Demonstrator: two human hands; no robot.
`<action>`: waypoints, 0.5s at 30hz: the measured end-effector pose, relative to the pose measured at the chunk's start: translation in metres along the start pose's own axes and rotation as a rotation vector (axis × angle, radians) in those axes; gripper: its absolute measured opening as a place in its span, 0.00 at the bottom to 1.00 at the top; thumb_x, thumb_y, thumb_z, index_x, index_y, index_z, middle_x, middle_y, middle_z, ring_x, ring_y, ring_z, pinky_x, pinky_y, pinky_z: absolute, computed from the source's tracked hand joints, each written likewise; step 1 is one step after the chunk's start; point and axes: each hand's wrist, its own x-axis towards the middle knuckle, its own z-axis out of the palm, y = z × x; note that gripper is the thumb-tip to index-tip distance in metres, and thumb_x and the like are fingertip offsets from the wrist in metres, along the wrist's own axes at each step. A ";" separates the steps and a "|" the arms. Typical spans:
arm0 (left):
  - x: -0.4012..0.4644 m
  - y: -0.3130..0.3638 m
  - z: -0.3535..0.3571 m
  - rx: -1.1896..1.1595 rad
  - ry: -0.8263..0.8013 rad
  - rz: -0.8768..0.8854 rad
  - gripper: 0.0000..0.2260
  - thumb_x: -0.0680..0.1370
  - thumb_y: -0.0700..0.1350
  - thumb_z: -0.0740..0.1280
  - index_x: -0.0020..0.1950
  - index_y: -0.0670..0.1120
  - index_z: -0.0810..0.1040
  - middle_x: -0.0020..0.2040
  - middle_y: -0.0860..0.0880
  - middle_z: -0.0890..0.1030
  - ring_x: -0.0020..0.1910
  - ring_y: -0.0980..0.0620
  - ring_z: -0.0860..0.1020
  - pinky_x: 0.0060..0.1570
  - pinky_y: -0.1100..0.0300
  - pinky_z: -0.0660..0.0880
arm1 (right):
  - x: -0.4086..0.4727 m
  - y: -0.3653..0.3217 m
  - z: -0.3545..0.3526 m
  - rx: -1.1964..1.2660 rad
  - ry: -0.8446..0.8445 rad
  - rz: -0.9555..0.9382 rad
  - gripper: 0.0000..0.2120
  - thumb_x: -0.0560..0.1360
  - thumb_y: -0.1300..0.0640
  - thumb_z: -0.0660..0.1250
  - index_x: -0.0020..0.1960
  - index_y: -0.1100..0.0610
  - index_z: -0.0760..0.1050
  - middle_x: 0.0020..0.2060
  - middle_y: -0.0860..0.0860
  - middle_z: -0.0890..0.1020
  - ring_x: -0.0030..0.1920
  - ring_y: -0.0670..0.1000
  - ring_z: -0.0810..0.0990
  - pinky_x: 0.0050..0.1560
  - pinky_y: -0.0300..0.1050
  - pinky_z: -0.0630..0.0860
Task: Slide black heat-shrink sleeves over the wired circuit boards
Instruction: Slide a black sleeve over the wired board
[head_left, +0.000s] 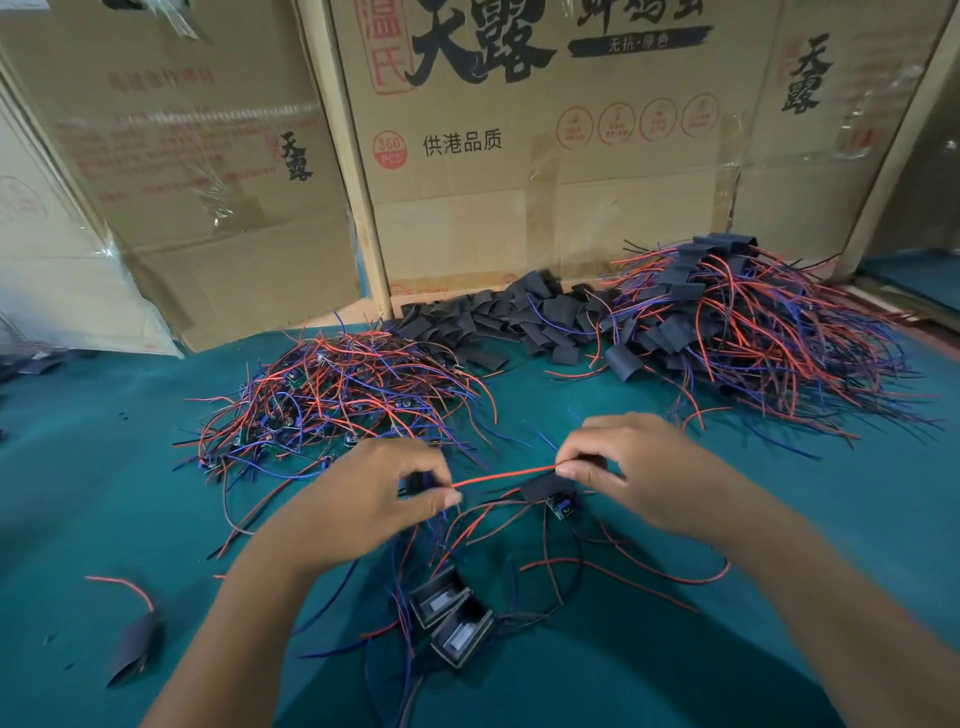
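My left hand (382, 499) and my right hand (631, 467) hold a red wire (506, 475) stretched taut between them above the green mat. The left hand pinches one end along with a small dark part, hidden in the fingers. The right hand pinches the other end. Below the wire a black heat-shrink sleeve (540, 488) sits partly over a small circuit board (560, 506) with trailing wires. A pile of bare wired boards (332, 400) lies at the left, loose black sleeves (498, 319) at the back centre.
A heap of sleeved boards with red and blue wires (743, 327) sits at the back right. Two black open housings (452, 616) lie near me among loose wires. One sleeved piece (135, 642) lies at the front left. Cardboard boxes (519, 156) wall the back.
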 end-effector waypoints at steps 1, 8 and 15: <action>0.000 0.001 0.003 0.004 0.000 0.012 0.07 0.77 0.54 0.71 0.46 0.52 0.81 0.42 0.58 0.80 0.43 0.59 0.77 0.45 0.65 0.71 | 0.001 -0.003 0.004 -0.020 -0.017 -0.018 0.09 0.81 0.48 0.61 0.48 0.48 0.78 0.40 0.44 0.77 0.42 0.45 0.73 0.48 0.47 0.71; 0.015 0.032 0.038 -0.054 0.054 0.136 0.08 0.81 0.52 0.67 0.49 0.49 0.80 0.39 0.54 0.79 0.39 0.54 0.76 0.43 0.58 0.73 | 0.007 -0.017 0.015 -0.057 0.009 -0.142 0.09 0.81 0.49 0.61 0.49 0.50 0.79 0.40 0.44 0.78 0.43 0.47 0.74 0.48 0.47 0.69; 0.015 0.015 0.036 -0.236 0.245 -0.093 0.08 0.81 0.48 0.67 0.44 0.50 0.82 0.35 0.52 0.80 0.36 0.47 0.78 0.41 0.49 0.74 | 0.004 0.011 0.019 0.050 0.082 0.115 0.12 0.79 0.45 0.63 0.59 0.48 0.75 0.53 0.42 0.78 0.57 0.45 0.74 0.61 0.48 0.70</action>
